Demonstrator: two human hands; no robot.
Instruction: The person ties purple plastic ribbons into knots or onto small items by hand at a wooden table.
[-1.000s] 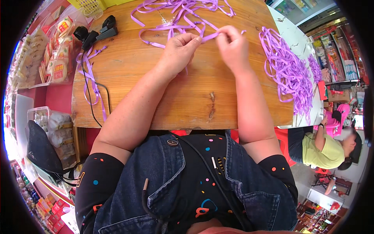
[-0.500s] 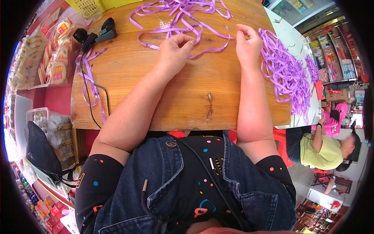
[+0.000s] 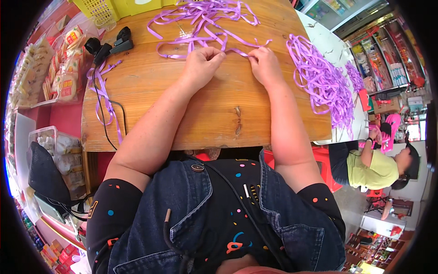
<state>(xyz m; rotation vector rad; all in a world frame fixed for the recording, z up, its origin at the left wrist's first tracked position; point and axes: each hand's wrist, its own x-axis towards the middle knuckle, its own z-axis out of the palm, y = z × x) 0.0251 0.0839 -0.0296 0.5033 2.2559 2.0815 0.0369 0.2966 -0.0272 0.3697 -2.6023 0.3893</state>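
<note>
Both my hands work over the wooden table with a thin purple ribbon running between them. My left hand is closed in a pinch on the ribbon, thumb and forefinger together. My right hand pinches the same ribbon a short way to the right, its fingertips bent down on it. Beyond my hands lies a loose tangle of purple ribbons, some strands looping close to my left hand. A small clear item lies among these strands, too small to make out.
A large heap of purple ribbons covers the table's right side. At the left lie black straps with clips, a black cable and several ribbon strands. A yellow basket stands at the far edge. A person sits at the right.
My right hand has moved left and slightly down, closer to my left hand, and now pinches the ribbon there. My left hand has stayed nearly in place. The whole view has shifted slightly.
</note>
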